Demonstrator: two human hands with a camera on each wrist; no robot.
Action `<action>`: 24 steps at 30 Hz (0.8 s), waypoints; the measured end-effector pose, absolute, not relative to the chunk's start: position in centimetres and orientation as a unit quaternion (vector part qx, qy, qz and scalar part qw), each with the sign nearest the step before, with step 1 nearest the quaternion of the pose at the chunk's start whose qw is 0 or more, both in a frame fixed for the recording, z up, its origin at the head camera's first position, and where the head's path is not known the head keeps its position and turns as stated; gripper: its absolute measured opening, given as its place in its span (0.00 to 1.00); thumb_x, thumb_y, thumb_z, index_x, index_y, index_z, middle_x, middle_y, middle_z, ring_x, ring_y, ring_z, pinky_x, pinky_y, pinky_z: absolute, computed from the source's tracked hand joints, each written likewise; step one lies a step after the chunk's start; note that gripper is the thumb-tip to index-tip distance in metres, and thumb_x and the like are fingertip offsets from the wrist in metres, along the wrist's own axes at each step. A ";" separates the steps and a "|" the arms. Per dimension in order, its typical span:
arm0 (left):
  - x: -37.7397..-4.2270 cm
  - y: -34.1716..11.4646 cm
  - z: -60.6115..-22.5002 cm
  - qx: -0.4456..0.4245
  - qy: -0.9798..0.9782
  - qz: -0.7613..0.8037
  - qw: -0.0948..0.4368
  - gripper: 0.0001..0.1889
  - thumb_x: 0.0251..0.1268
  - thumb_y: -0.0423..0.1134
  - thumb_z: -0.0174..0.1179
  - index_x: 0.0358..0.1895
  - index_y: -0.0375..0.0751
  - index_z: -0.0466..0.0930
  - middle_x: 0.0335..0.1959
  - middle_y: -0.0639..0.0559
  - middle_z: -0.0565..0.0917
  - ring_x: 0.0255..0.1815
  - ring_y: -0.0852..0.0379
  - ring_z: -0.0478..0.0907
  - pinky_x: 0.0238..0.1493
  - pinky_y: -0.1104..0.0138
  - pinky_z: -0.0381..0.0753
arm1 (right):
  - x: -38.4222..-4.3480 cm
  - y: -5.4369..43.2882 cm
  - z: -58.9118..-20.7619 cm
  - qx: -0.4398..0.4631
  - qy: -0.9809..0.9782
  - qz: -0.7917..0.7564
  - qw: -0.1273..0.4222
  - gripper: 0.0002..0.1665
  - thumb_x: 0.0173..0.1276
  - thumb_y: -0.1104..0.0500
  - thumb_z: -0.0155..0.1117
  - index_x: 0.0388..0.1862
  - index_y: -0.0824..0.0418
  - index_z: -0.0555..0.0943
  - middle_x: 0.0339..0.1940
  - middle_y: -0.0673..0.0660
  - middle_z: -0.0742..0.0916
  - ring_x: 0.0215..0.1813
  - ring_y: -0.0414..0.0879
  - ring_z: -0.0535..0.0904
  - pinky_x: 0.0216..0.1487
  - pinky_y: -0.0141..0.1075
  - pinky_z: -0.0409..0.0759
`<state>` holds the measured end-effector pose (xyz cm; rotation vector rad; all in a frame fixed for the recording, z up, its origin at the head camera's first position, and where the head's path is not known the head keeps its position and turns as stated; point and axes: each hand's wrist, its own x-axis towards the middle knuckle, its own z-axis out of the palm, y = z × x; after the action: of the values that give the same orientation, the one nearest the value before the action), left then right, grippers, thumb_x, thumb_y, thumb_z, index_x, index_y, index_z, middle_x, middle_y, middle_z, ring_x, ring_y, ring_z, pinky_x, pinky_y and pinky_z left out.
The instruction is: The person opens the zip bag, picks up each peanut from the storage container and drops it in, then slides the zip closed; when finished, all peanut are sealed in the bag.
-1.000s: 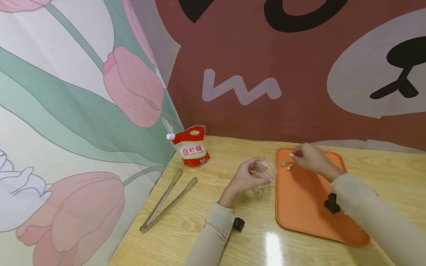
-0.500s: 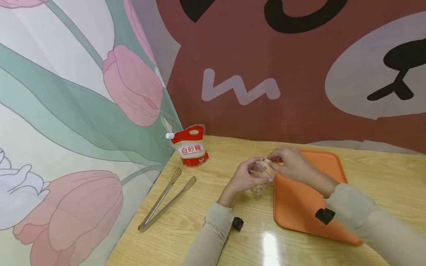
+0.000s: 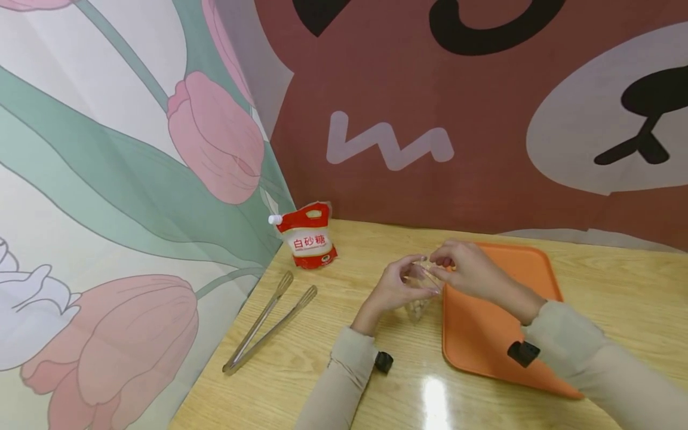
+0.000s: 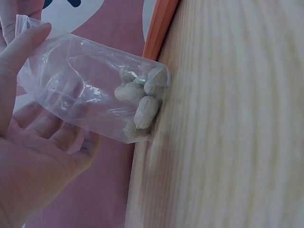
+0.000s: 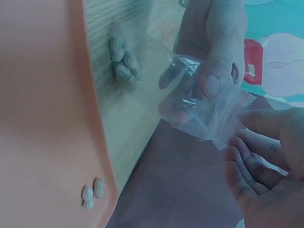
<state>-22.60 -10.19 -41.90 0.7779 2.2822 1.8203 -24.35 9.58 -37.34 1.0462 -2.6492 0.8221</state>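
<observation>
A clear zip bag (image 4: 76,85) with several unshelled peanuts (image 4: 146,112) at its bottom hangs upright just over the table. My left hand (image 3: 396,285) holds it near the top, thumb on one side and fingers on the other. Across from it, my right hand (image 3: 473,272) has its thumb and curled fingers at the bag's mouth, pinching the edge, as the right wrist view shows (image 5: 270,161). No peanut shows between the right fingers. Two more peanuts (image 5: 93,192) lie on the orange tray (image 3: 484,340); in the head view the right hand mostly covers them.
A red and white pouch of white sugar (image 3: 310,236) with a white cap stands at the back left of the wooden table (image 3: 344,251). Metal tongs (image 3: 269,322) lie spread in front of it. Printed cloths hang behind and to the left.
My right hand has moved left from over the tray, where it pinched a peanut, to the bag's mouth. The left hand has stayed in place with the bag.
</observation>
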 end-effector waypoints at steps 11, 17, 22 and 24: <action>-22.7 -10.2 -42.0 0.257 0.753 0.603 0.056 0.35 0.58 0.26 0.70 0.69 0.26 0.65 0.49 0.26 0.79 0.52 0.34 0.77 0.52 0.43 0.78 | -24.6 10.1 -37.1 0.325 -0.895 0.297 0.071 0.10 0.66 0.64 0.70 0.43 0.67 0.86 0.34 0.52 0.85 0.36 0.48 0.80 0.39 0.46 0.81; -23.9 -10.1 -43.7 0.243 0.761 0.600 0.041 0.34 0.57 0.29 0.72 0.68 0.32 0.70 0.45 0.40 0.82 0.49 0.49 0.80 0.49 0.56 0.82 | -26.3 11.7 -37.2 0.313 -0.898 0.300 0.073 0.11 0.66 0.67 0.69 0.46 0.70 0.85 0.34 0.55 0.85 0.35 0.48 0.80 0.37 0.46 0.81; -24.6 -10.0 -45.2 0.238 0.763 0.601 0.033 0.35 0.55 0.31 0.74 0.68 0.38 0.71 0.43 0.52 0.83 0.45 0.62 0.79 0.49 0.57 0.82 | -28.2 13.3 -39.5 0.294 -0.916 0.269 0.038 0.12 0.64 0.72 0.67 0.47 0.73 0.84 0.37 0.62 0.86 0.38 0.54 0.83 0.39 0.50 0.82; -24.6 -9.9 -45.3 0.236 0.761 0.603 0.034 0.36 0.55 0.31 0.74 0.68 0.38 0.71 0.43 0.52 0.83 0.45 0.62 0.79 0.50 0.52 0.81 | -28.8 14.0 -40.7 0.290 -0.922 0.256 0.018 0.12 0.63 0.74 0.66 0.46 0.74 0.84 0.39 0.65 0.86 0.40 0.58 0.83 0.41 0.50 0.83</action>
<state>-24.56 -9.89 -45.35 0.7266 2.3399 1.8545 -28.79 14.03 -40.71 0.9000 -2.8645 0.7953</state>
